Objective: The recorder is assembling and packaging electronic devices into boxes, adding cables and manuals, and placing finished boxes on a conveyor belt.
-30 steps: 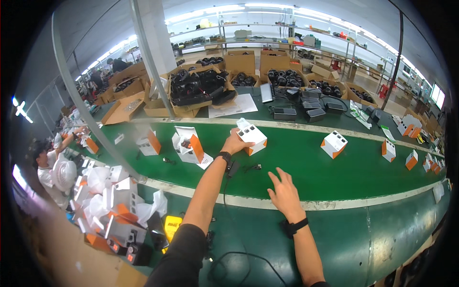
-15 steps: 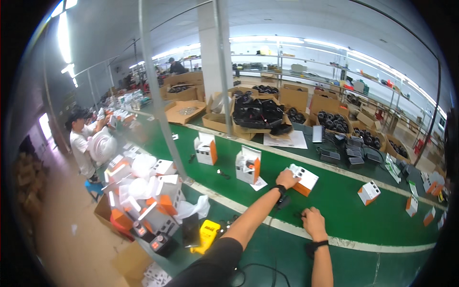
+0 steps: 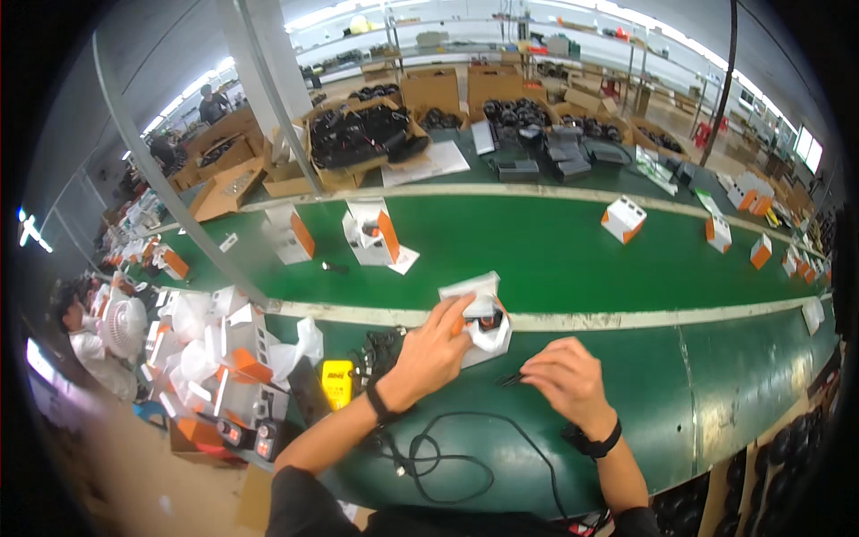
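Note:
A small white and orange box (image 3: pixel 490 343) stands with its top open at the near edge of the green belt. My left hand (image 3: pixel 429 351) grips it from the left, with the fingertips at its opening. Something black and orange (image 3: pixel 486 320) shows inside, partly covered by white wrapping. To the right, my right hand (image 3: pixel 569 383) pinches a small black piece like a cable end (image 3: pixel 511 379), apart from the box. A long black cable (image 3: pixel 447 458) lies looped on the green table below both hands.
A yellow handheld device (image 3: pixel 337 385) lies left of my left forearm, beside a pile of white and orange boxes (image 3: pixel 242 345). Two opened boxes stand on the belt (image 3: pixel 501 242) at left, with closed ones at right. A metal post (image 3: pixel 179 197) rises at left. Cartons of black goods (image 3: pixel 358 139) sit beyond.
The box has come from the belt toward me and its top is now open, with my left hand still on it. My right hand now holds up the small black piece. The view has turned rightward and down.

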Available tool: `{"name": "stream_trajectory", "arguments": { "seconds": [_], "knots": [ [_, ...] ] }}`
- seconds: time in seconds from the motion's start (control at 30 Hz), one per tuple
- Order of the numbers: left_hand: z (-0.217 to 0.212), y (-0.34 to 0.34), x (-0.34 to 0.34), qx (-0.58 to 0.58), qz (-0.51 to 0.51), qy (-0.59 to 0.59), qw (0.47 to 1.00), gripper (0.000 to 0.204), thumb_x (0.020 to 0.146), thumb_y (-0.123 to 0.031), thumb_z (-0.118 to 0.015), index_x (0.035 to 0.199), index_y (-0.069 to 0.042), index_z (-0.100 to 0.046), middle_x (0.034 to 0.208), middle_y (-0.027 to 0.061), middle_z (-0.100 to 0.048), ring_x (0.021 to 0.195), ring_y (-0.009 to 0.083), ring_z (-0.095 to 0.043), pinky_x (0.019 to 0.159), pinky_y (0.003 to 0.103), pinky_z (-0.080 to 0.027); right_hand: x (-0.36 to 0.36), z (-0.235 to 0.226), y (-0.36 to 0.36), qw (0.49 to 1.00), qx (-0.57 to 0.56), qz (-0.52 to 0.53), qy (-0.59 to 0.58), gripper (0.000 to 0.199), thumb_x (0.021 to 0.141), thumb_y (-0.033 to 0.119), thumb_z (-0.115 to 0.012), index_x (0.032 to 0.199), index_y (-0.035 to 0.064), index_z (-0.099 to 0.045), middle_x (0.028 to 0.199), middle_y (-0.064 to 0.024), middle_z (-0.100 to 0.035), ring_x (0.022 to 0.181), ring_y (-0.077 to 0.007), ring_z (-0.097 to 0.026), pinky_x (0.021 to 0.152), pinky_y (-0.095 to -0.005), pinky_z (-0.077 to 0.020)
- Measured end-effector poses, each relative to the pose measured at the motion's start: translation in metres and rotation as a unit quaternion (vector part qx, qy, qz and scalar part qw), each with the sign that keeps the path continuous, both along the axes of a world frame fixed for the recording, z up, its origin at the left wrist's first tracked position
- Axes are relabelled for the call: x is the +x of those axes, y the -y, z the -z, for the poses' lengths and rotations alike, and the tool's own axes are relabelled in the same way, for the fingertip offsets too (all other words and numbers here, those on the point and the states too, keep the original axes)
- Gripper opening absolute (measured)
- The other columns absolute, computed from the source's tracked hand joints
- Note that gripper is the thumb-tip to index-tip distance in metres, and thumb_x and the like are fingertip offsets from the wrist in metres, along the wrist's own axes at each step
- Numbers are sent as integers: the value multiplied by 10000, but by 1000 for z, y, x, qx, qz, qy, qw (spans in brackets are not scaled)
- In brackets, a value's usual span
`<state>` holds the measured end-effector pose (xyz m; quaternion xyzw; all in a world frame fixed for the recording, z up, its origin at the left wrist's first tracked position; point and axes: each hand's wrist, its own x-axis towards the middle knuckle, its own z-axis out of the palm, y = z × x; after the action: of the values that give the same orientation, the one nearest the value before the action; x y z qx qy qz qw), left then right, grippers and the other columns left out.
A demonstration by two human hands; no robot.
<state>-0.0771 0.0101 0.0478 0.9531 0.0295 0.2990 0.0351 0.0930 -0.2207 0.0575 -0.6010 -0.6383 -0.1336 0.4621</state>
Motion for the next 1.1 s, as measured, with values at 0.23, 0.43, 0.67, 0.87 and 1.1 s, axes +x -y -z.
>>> {"name": "stream_trajectory", "arguments": {
  "seconds": [0.23,0.43,0.67,0.87,1.1],
  "knots": [
    [20,52,-53,-191,-17,77,978,780,738,-31,-977,1415,-83,-594,1640,225,-515,1437,402,-599,1077,463,-596,-43,44,-5,993,12,39,107,258,795,96,-891,1050,118,-853,1064,14,-756,1033,-266,-682,795,-398,-597],
    [48,18,-37,-497,47,-17,866,1276,755,-49,-1018,1711,-118,-175,1584,187,-550,1463,309,-573,1218,477,-502,-64,36,-43,979,-7,162,127,260,825,65,-765,1075,49,-831,1047,-30,-715,1072,-311,-619,1008,-554,-511],
    [47,9,-40,-602,130,-49,786,1013,906,-45,-901,1700,-98,-275,1497,129,-616,1412,243,-597,1164,426,-522,-56,23,-45,972,-132,177,84,279,844,81,-755,1107,30,-834,1096,-82,-664,1212,-352,-578,1197,-653,-400],
    [55,4,-18,-663,96,-33,742,734,968,-113,-837,1611,-70,-485,1423,124,-689,1330,194,-646,1095,393,-536,-53,17,-32,955,-219,131,151,323,938,122,-764,1247,33,-789,1191,-117,-637,1266,-374,-567,1246,-686,-348],
    [75,4,-8,-597,163,26,785,550,947,-6,-822,1475,-39,-669,1411,117,-724,1286,218,-695,1055,372,-579,-73,59,-18,982,50,143,-108,330,864,34,-868,1180,1,-778,1236,-130,-671,1257,-377,-618,1046,-483,-560]
  ]
}}
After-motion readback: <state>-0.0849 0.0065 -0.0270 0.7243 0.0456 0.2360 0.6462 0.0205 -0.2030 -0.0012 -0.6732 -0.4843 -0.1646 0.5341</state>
